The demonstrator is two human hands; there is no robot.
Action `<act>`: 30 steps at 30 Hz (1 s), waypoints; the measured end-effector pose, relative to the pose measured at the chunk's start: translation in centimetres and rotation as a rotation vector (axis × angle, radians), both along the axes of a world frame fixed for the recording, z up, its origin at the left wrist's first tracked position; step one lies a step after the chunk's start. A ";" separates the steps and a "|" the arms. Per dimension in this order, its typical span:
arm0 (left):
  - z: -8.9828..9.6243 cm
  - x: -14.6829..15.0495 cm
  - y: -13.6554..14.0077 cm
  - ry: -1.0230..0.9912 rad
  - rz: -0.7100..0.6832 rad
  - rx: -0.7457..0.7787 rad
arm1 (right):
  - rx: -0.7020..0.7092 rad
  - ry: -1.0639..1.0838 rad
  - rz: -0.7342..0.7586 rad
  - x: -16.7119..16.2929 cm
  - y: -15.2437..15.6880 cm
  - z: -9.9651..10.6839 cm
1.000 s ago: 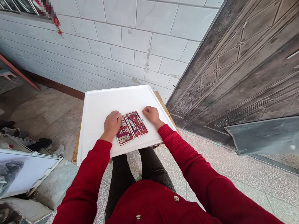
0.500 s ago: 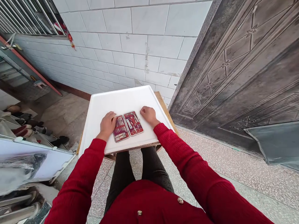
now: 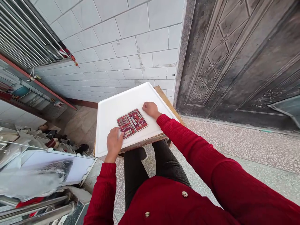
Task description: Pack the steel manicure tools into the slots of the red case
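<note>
A manicure set in a flat red case [image 3: 132, 123] lies unfolded on a white board [image 3: 110, 112]. Its left half holds a row of slim metal tools and clippers; small scissors [image 3: 141, 125] and other tools sit in the right half. At the lower left corner of the case is my left hand [image 3: 114, 141], fingers extended over the board and thumb by the case edge. My right hand [image 3: 150, 109] rests in a loose fist on the board, just beyond the upper right corner of the case. Nothing shows in its curled fingers.
Under the board stands a wooden table [image 3: 167, 97]. Behind it rises a white tiled wall [image 3: 126, 47], and to the right a dark metal door [image 3: 225, 68]. Shoes [image 3: 52, 142] and a plastic-covered rack [image 3: 47, 172] are at the left.
My left hand has slid down along the case's left side to its lower corner. My right hand stays curled beside the case. The whole view has turned and tilted.
</note>
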State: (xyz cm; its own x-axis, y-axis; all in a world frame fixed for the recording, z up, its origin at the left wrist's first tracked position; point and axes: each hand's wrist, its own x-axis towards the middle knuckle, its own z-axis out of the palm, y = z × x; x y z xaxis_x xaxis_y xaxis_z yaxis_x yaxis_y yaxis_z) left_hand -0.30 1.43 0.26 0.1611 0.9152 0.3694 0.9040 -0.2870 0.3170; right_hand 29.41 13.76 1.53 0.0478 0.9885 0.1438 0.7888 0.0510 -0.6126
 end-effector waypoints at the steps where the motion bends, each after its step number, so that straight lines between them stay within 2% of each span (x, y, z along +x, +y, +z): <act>1: 0.1 0.2 0.0 0.002 0.007 0.001 | 0.005 0.001 -0.004 0.0 0.0 0.0; 8: 0.4 0.7 0.2 0.029 0.015 0.049 | 0.023 -0.030 0.018 0.0 -0.3 0.5; 19: -0.8 -0.1 1.2 0.026 -0.019 0.095 | 0.040 -0.017 0.023 0.0 0.1 0.6; 27: -0.5 0.1 0.7 0.015 -0.023 0.066 | 0.018 -0.025 0.036 0.0 0.3 0.3; 30: -0.1 0.2 0.4 0.020 -0.068 0.036 | 0.020 -0.030 0.050 -0.1 0.2 0.2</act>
State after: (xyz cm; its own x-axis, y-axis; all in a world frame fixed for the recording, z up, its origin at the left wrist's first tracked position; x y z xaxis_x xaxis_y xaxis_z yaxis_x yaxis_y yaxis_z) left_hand -0.14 1.85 0.13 0.2302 0.8879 0.3984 0.8879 -0.3591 0.2873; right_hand 29.34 13.93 1.72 -0.0059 0.9864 0.1641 0.8030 0.1025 -0.5872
